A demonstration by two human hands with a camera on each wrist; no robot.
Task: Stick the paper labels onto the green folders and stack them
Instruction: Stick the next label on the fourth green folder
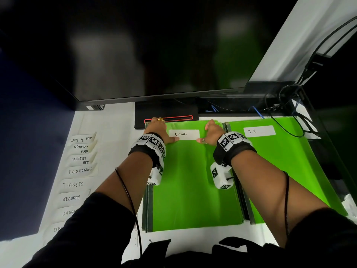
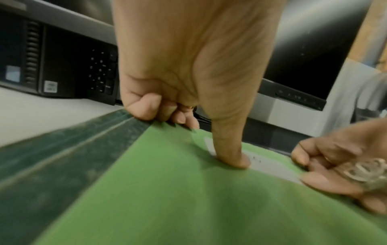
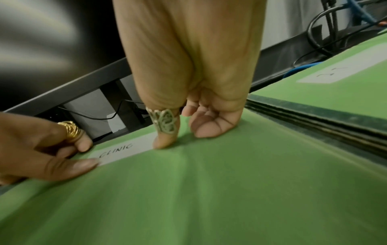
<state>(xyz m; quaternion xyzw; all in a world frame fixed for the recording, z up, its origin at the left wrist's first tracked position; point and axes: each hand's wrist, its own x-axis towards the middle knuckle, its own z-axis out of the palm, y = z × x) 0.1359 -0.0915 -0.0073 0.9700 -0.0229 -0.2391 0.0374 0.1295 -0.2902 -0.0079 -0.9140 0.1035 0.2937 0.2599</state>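
Note:
A green folder tops the left stack and bears a white paper label reading CLINIC near its far edge. My left hand sits at the folder's far left corner, fingers curled, its thumb pressing the label's left end. My right hand rests with curled fingers on the folder, and its ringed thumb presses the label's right end. To the right lies a second stack of green folders, with an I.T. label on the top one.
Several loose handwritten labels lie in a column on the white table to the left. A dark monitor and its base stand just beyond the folders. Cables tangle at the back right.

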